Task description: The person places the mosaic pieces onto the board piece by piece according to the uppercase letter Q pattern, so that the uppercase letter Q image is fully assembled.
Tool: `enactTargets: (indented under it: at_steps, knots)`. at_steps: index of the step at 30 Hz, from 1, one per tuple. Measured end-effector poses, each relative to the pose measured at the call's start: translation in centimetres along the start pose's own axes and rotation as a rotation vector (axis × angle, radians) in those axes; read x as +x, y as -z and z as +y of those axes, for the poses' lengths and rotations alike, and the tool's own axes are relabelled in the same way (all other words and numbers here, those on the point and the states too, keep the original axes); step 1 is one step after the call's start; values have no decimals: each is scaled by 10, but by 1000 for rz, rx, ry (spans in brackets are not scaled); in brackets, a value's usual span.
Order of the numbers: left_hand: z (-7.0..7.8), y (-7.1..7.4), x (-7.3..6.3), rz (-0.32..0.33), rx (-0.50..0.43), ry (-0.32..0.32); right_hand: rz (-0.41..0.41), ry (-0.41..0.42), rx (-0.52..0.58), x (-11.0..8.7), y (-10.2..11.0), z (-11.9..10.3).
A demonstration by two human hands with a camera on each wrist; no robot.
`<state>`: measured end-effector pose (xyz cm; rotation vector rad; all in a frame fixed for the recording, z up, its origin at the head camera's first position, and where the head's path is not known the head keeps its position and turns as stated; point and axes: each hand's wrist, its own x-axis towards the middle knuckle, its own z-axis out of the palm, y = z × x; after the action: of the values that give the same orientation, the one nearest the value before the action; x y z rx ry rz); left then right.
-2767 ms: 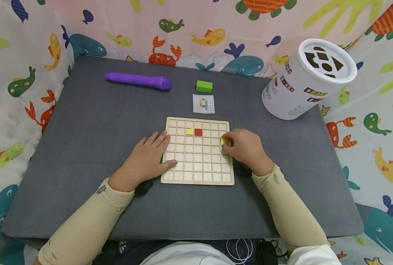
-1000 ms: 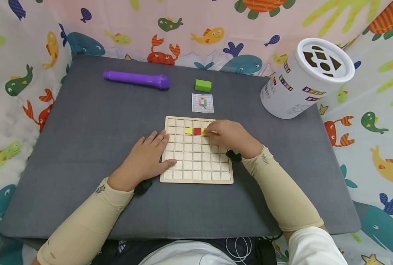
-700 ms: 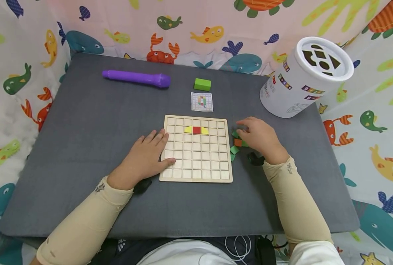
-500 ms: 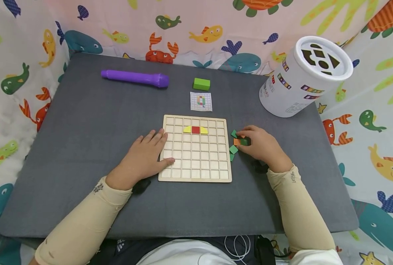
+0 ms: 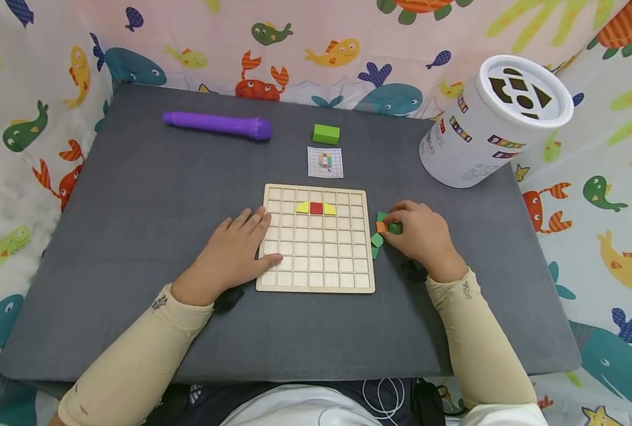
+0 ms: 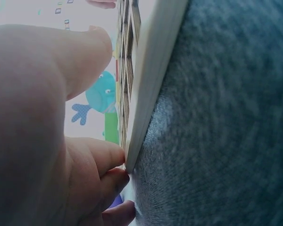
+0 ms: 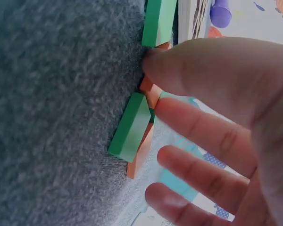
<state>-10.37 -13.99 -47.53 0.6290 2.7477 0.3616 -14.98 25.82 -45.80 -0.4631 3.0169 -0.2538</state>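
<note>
A wooden grid board [image 5: 316, 251] lies in the middle of the table. In one row sit a red square tile [image 5: 316, 208] and a yellow tile on each side of it, left [image 5: 302, 207] and right [image 5: 329, 209]. My left hand [image 5: 230, 254] rests flat on the board's left edge, fingers spread. Beyond the right edge, my right hand [image 5: 424, 239] pinches an orange block [image 5: 382, 227] between thumb and index finger; the right wrist view shows the other fingers held off. Several green blocks [image 5: 376, 240] lie around it, partly hidden by that hand.
A pattern card [image 5: 325, 163] lies behind the board, with a light green block [image 5: 326, 134] beyond it. At the back left lies a purple stick [image 5: 217, 125]. A white tub [image 5: 486, 130] with shaped holes in its lid stands back right.
My right hand brought a yellow tile to the cell right of the red one and let it go. It then moved right to the loose blocks and took the orange one. The left hand stayed.
</note>
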Motion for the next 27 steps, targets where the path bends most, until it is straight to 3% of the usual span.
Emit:
enactTargets:
  at_steps: [9,14,18,24,27]
  knots:
    - [1,1,-1,-14,4,4,-88,-16,-26,1,6,-4]
    - [0,2,-1,2,4,5,-64,27,-37,5,10,-4]
    - [1,4,-2,-2,-3,3,-27,7,-30,5,14,-3]
    - [1,2,-3,-12,4,6,-120,20,19,2,14,-4]
    - [1,3,-2,-10,4,13,-107,44,18,2,11,-5]
